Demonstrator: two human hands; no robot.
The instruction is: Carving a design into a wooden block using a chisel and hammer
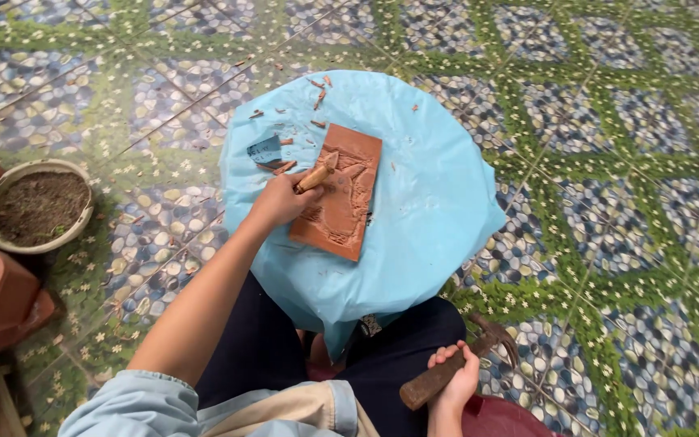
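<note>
Centre frame: left hand [279, 200] grips a wooden-handled chisel [318, 176] angled up-right onto the reddish-brown carved rectangular wooden panel [340, 194], while right hand [456, 379], lower right, clasps a wooden-handled claw hammer [455, 371] well apart.

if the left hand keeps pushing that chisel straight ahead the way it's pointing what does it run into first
Probably the wooden panel: the left hand aims the chisel up and right, with its tip already at the carved surface. Depth is unclear.
</note>
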